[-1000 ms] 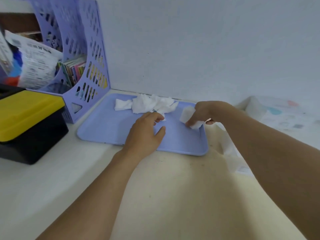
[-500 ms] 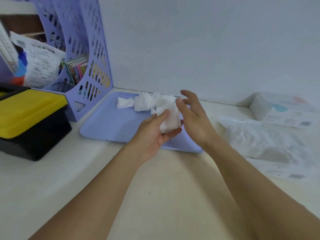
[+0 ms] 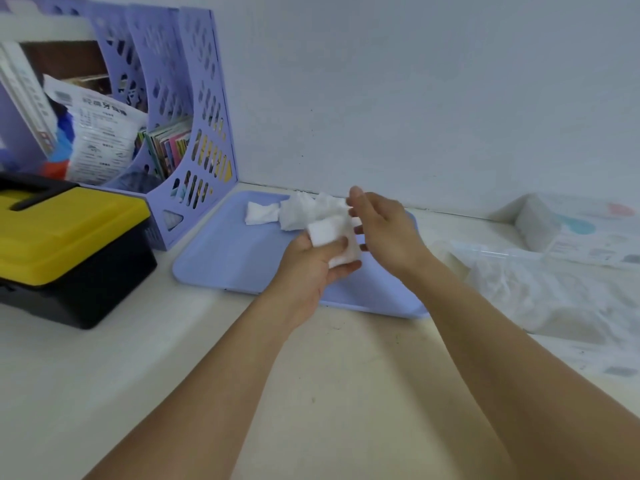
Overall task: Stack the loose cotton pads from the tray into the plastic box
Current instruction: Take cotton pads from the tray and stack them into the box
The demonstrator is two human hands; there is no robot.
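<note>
Cream-white desk [image 3: 346, 393] takes up most of the view, pushed against a pale blue-grey wall [image 3: 433, 81]. Back left there's a lilac perforated file rack [image 3: 207, 140] stuffed with booklets and a printed packet, and in front of that a black toolbox with a yellow lid [image 3: 65, 251].

Middle of the desk is the lilac tray [image 3: 225, 265], sitting just beside the rack's base. Off to the right there's a crumpled clear plastic bag [image 3: 540, 296], and behind it near the wall the plastic box [image 3: 540, 226], which looks see-through with its flat printed lid lying beside it, kinda blurry tbh.

Loose cotton pads [image 3: 298, 211] are heaped at the far edge of the tray, one lying a bit apart on the left.

Left hand [image 3: 308, 268] is up over the tray, fingers curled round a small bunch of held pads [image 3: 329, 233], thumb on top. Right hand [image 3: 384, 230] is right next to it, fingers spread and relaxed, tips touching the bunch's edge, not gripping anything.
</note>
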